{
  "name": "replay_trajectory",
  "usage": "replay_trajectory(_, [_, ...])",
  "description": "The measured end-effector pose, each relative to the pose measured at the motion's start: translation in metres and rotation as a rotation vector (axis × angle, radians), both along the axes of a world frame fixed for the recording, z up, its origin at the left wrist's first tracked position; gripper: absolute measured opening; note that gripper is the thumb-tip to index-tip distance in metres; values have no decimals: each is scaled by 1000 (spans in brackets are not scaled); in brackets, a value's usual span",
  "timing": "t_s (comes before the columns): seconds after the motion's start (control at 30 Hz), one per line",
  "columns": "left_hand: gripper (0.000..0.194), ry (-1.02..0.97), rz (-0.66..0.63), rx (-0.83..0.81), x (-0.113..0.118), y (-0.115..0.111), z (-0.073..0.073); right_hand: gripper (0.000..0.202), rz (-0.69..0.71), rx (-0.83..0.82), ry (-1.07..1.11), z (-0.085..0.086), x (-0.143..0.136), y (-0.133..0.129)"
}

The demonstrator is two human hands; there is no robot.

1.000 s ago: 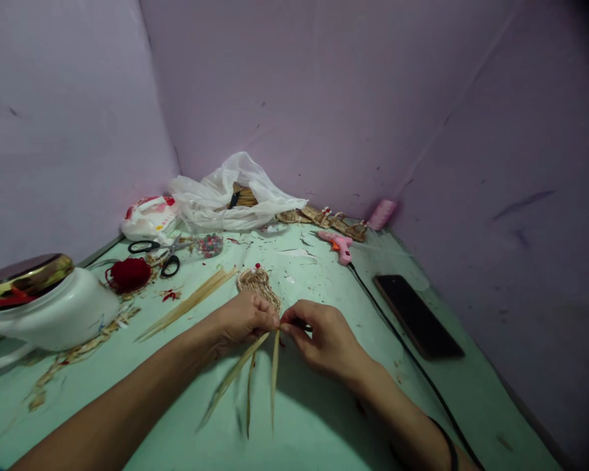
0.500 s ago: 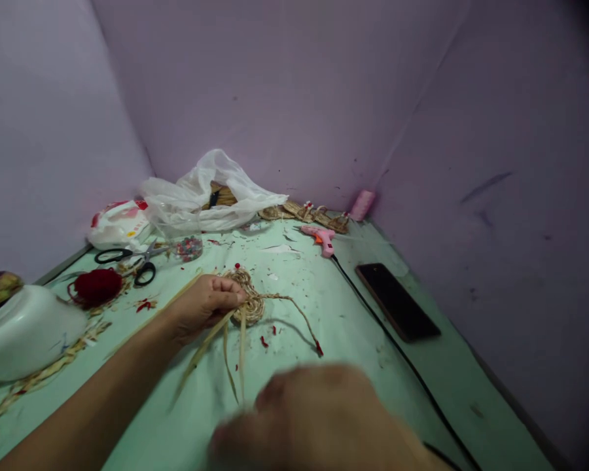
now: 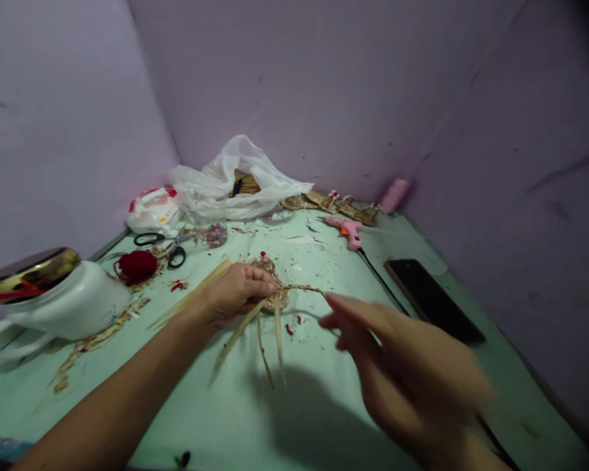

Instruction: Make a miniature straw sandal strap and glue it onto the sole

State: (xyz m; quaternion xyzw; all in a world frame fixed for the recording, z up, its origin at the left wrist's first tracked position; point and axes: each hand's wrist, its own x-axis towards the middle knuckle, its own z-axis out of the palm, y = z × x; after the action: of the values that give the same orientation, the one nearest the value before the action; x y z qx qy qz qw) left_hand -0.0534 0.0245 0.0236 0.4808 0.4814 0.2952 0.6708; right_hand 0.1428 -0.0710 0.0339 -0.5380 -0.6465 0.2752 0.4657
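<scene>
My left hand pinches a small coiled straw weaving on the green table. Three loose straw strips hang from under its fingers toward me. A thin braided tail runs right from the coil. My right hand is blurred, raised above the table right of the coil, fingers spread toward the braided tail, holding nothing.
Black-handled scissors, a red yarn ball and a white pot with a gold lid lie left. A white plastic bag, pink glue gun with black cord and a dark phone sit farther back and right. Purple walls enclose the table.
My right hand let go of the straw, swung close to the camera, then reached back toward the braided tail. My left hand kept its pinch on the coil, which shifted slightly.
</scene>
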Motion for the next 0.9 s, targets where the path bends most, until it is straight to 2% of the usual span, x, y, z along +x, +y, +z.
replay_trajectory(0.03, [17, -22, 20, 1, 2, -1, -1, 12, 10, -36, 33, 5, -8, 14])
replay_trajectory(0.13, [18, -83, 97, 24, 11, -5, -9, 27, 215, -558, 455, -4, -27, 49])
replay_trajectory(0.2, [19, -104, 129, 29, 18, -10, -17, 25, 263, -638, 576, -18, -34, 59])
replay_trajectory(0.3, [20, -101, 120, 25, 26, -17, -27, 25, 227, -712, 672, -32, -37, 60])
replay_trajectory(0.5, [16, 102, 124, 201, 32, -23, -34, 16, 111, -643, 475, -40, -36, 61])
replay_trajectory(0.6, [16, 273, 105, 310, 32, -23, -31, 18, 91, -560, 426, -44, -35, 65])
replay_trajectory(0.7, [18, 413, 122, 343, 29, -21, -27, 16, 42, -501, 408, -45, -35, 65])
replay_trajectory(0.9, [21, 502, 32, 445, 26, -22, -18, 16, -50, -436, 429, -46, -36, 63])
